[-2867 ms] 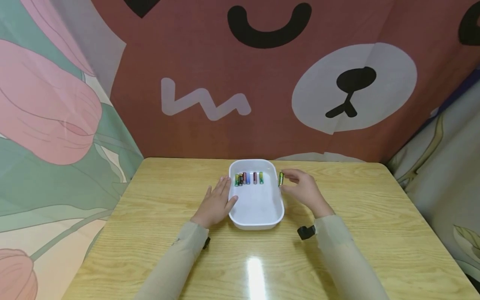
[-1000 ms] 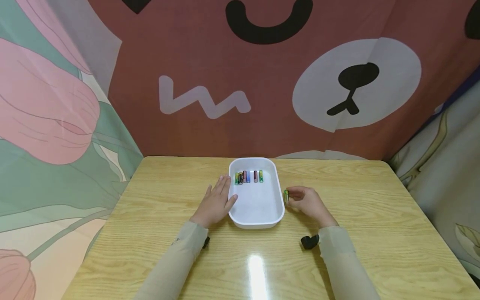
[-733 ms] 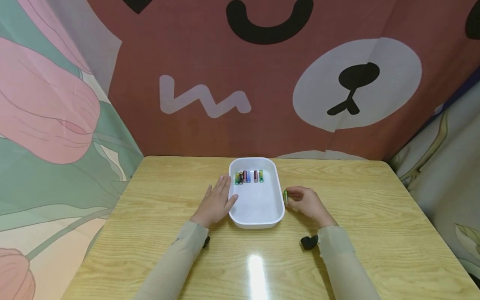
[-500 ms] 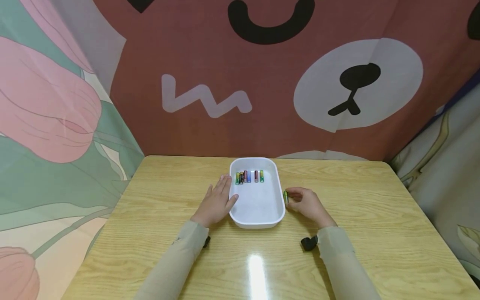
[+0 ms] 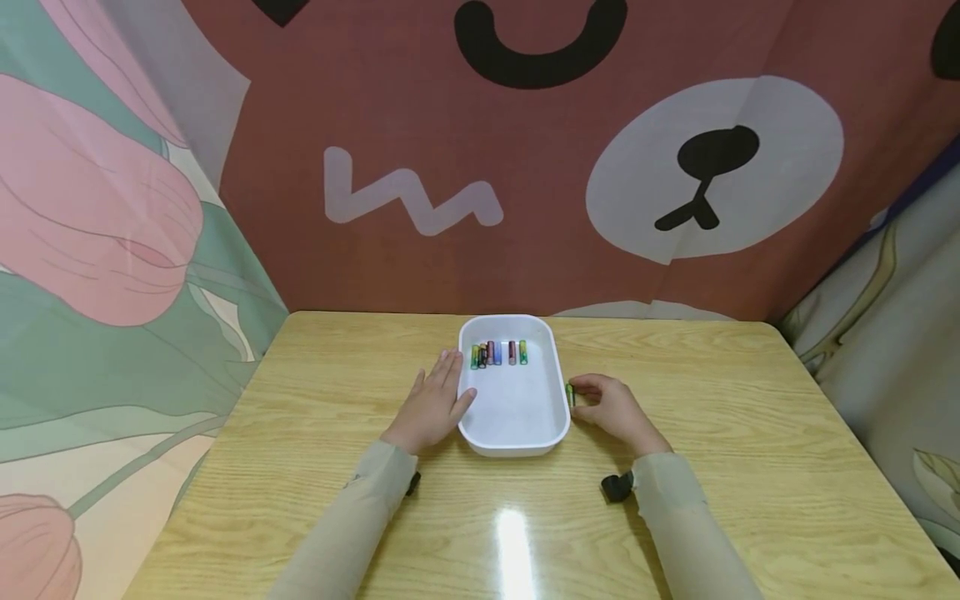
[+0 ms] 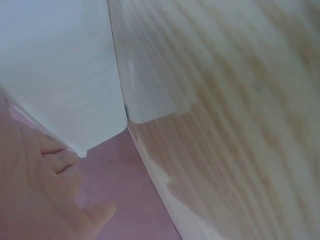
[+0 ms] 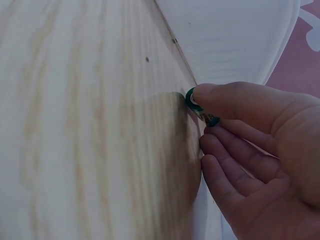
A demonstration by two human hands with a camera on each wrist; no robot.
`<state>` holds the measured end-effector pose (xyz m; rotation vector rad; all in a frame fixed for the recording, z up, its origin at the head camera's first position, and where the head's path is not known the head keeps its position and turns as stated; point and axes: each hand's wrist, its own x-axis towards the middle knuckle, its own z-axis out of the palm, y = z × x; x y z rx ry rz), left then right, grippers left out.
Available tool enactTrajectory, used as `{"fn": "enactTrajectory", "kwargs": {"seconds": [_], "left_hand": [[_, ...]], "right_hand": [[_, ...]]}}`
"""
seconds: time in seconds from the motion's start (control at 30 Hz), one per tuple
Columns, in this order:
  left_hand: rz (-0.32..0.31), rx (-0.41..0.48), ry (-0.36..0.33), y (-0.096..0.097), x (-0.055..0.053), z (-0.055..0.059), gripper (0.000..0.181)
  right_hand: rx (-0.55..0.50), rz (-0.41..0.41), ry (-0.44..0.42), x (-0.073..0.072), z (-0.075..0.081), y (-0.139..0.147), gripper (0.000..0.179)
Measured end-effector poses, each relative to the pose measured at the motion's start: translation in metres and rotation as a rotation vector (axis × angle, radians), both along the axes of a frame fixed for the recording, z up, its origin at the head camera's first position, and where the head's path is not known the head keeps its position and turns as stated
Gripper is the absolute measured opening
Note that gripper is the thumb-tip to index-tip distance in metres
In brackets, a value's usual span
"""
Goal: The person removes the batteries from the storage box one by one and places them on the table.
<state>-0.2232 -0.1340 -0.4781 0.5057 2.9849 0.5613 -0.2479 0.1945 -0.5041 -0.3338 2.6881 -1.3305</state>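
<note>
– On yellowish wood-grain tabletop [image 5: 337, 367], gripping what?

– Pinching a green cylindrical battery [image 7: 203, 115] in right hand [image 5: 611, 408], just outside white plastic tray [image 5: 513, 417] (resting left hand [image 5: 427, 412], straight-fingered, against opposite rim [image 5: 462, 433]).

Beige here, left sleeve [image 5: 341, 525] and right sleeve [image 5: 693, 529] both long and creased! Left hand [image 5: 429, 410] and right hand [image 5: 611, 410] bare; chunky black right wrist camera [image 5: 617, 487], just a black sliver of left wrist camera [image 5: 413, 482].
</note>
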Motion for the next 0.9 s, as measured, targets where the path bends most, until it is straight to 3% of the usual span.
{"fn": "enactTrajectory", "kwargs": {"seconds": [0.9], "left_hand": [[-0.002,0.026,0.000,-0.0012,-0.0001,-0.0010,0.073]], "right_hand": [[0.025,0.015,0.023,0.0010,0.0005,-0.0007,0.046]]}}
